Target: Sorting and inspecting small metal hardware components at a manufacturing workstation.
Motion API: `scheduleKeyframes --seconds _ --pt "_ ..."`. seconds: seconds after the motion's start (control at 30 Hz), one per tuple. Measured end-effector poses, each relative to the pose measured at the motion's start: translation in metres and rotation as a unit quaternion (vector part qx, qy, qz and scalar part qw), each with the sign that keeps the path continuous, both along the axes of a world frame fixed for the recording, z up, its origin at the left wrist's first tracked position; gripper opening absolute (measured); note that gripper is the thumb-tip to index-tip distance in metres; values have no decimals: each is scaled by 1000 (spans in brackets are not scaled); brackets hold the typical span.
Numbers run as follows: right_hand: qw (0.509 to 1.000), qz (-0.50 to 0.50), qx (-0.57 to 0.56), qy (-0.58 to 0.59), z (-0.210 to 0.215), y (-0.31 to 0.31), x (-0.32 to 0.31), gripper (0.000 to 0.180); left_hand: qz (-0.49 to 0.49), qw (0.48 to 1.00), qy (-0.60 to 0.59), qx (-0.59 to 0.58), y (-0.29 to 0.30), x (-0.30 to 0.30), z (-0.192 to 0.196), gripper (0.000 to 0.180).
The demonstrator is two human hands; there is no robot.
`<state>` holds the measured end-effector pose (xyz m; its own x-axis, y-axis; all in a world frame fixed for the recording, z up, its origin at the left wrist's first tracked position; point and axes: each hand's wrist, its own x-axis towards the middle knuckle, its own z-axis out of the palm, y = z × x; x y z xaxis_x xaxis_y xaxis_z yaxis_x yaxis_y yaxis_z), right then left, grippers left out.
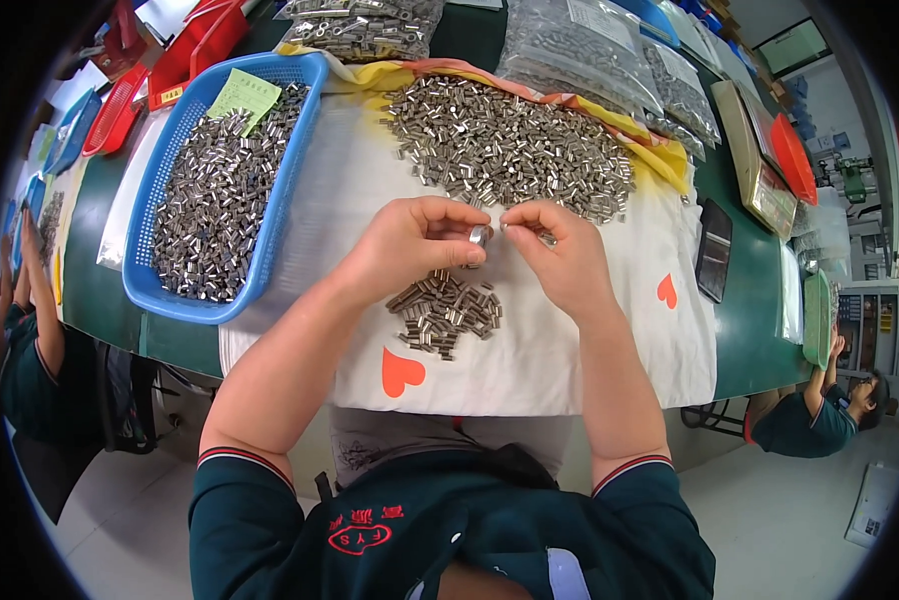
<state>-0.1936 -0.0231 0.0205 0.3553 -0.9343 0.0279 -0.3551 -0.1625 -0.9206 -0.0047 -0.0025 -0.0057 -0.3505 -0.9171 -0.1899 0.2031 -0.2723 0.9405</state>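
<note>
Both my hands meet over a white cloth [310, 240] printed with orange hearts. Between the thumb and fingers of my left hand [415, 240] is a small shiny metal ring-like part [479, 238]. My right hand [565, 255] is pinched close beside it, its fingertips on a tiny metal piece too small to name; a few more metal pieces [547, 239] show under its fingers. Just below the hands lies a small pile of short metal cylinders [445, 315]. A much larger heap of the same cylinders [510, 140] spreads beyond the hands.
At the left stands a blue basket [140, 235] of metal pieces with a green note [247, 97]. Bags of metal parts [580, 50] line the far side. A dark phone [714, 250] lies on the green table [755, 330] at right. Other people [820, 420] sit at both sides.
</note>
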Motion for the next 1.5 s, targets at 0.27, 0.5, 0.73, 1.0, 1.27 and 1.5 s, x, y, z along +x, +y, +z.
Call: scheduleKeyframes --seconds 0.27,0.5,0.73,1.0,1.27,1.5 --pt "998 33 -54 3 4 8 5 7 4 999 41 8 0 1 -2 32" --pt "931 23 -332 150 -6 13 14 8 21 1000 0 -2 0 -1 -3 32" --pt "994 55 -81 46 2 6 2 10 7 1000 -25 -7 1 -1 0 30" --pt "970 -27 -151 189 -2 -15 -23 13 -19 994 -99 -37 3 -6 3 29" --pt "998 53 -3 23 6 -3 -8 11 -28 999 34 -6 0 -2 3 30" --pt "994 61 81 -36 -1 -2 -3 11 -47 999 -5 -10 0 0 1 30"
